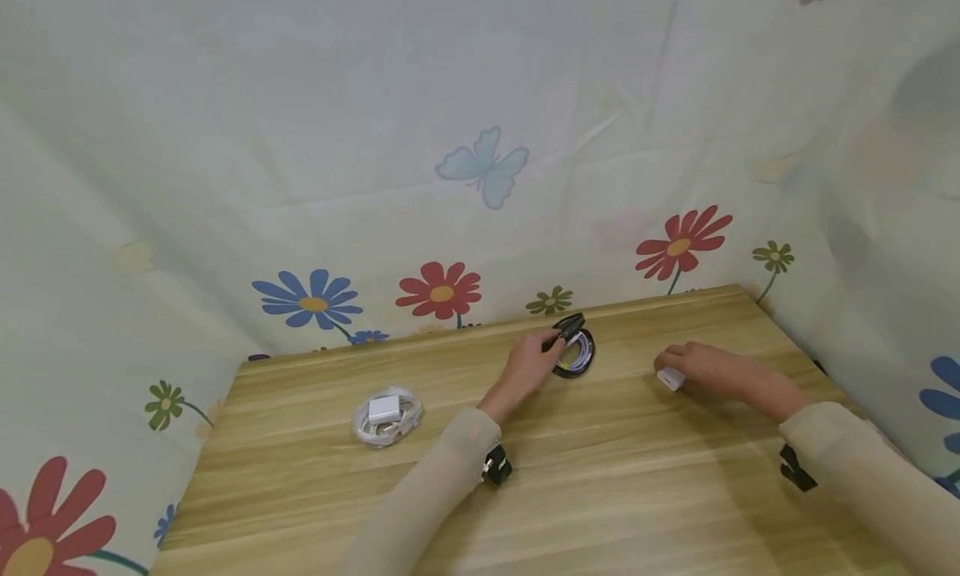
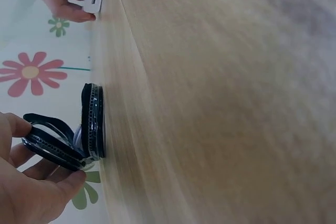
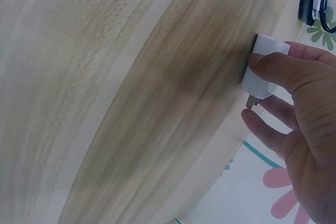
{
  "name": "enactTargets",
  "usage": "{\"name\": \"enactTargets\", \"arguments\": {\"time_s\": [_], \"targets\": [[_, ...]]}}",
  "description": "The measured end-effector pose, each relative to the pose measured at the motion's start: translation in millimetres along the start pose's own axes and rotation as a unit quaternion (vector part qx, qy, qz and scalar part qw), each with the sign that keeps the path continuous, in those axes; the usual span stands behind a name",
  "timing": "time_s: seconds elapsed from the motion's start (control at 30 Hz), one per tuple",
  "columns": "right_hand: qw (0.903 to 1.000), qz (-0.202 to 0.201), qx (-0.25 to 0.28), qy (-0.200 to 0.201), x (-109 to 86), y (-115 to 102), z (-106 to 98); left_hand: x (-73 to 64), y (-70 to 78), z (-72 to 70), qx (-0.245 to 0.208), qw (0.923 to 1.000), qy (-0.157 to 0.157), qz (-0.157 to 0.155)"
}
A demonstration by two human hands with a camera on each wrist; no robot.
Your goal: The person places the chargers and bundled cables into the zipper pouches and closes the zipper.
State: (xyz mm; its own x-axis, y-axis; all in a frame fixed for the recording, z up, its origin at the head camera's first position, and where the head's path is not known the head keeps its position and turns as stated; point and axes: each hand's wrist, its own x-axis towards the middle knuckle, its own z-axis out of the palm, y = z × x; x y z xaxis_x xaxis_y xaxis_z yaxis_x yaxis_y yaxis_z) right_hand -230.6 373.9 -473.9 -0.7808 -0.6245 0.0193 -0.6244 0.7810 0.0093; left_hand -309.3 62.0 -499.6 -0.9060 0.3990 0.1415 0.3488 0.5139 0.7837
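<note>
The case (image 1: 591,358) lies near the bench's (image 1: 600,493) far edge, right of the middle, one round half down and the lid (image 2: 50,148) tipped up from it. The left hand (image 1: 528,363) has thumb and fingers clamped on the lid, thumb on one side and fingertips on the other, presumably because the lid would sag shut by itself. With it raised, a pale coiled cable (image 1: 586,351) shows inside; the round walls seem to suit a loop.

Toward the right edge, the right hand (image 1: 705,366) pinches a white charger (image 3: 258,83). The thumb presses one broad face and a finger backs the other, a grip that likely keeps the block steady and leaves its two prongs (image 3: 252,101) free. Whether the charger touches the bench is hard to tell.

Toward the left edge, well apart from both hands, lies a white coil (image 1: 362,426) with a second charger (image 1: 384,408) on it, probably stacked so that the pair stays together.
</note>
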Motion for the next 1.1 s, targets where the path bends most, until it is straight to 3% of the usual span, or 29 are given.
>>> {"name": "enactTargets", "arguments": {"time_s": [0.43,0.7,1.1], "targets": [[0.9986,0.049,0.011,-0.019,8.9,0.2,-5.1,-1.5,2.4,-1.7,-0.004,1.0000,0.000,0.000],[0.9997,0.023,0.000,0.002,16.6,-4.8,-12.4,-1.7,0.0,-0.8,-0.011,0.9999,0.000,0.005],[0.9993,0.027,0.017,-0.017,30.3,-9.4,-17.5,-0.4,-3.2,-0.5,-0.001,0.9999,0.003,0.012]]}}
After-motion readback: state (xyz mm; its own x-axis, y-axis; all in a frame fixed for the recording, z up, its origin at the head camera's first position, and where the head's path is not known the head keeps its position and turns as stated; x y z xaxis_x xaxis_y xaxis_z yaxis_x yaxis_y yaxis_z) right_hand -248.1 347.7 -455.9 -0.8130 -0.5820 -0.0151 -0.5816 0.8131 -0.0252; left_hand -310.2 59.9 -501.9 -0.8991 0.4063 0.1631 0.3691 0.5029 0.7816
